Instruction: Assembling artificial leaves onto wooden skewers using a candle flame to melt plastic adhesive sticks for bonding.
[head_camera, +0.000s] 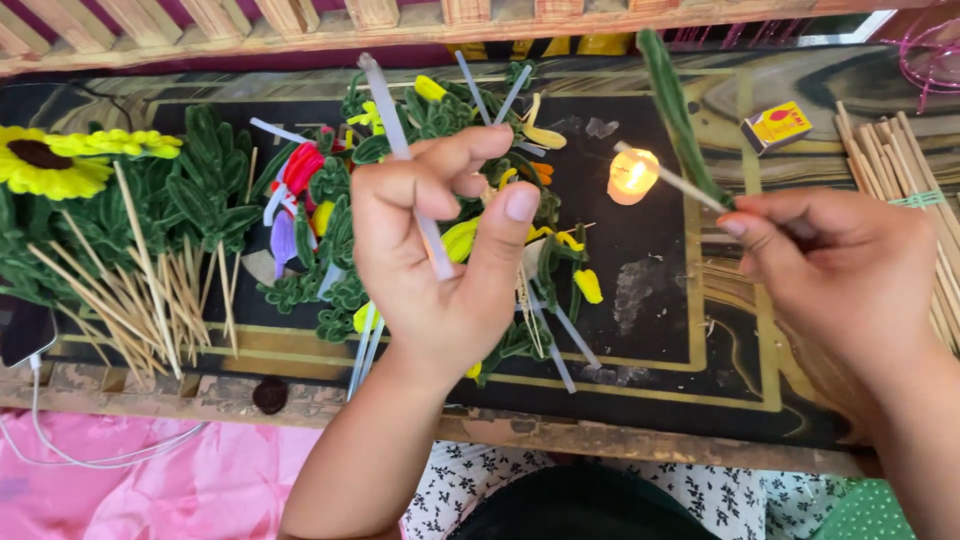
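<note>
Dark table (640, 330) w/ lit candle (632, 175), slatted rail (300, 25) behind.

The left hand (440, 255) holds a translucent glue stick (405, 160) in a closed grip above a heap of green chenille stems (330, 230). The right hand (840, 270) pinches a thin stick (668, 178) with a green stem (678, 110), its tip at a lit candle (632, 175) on the table (720, 340).
</note>
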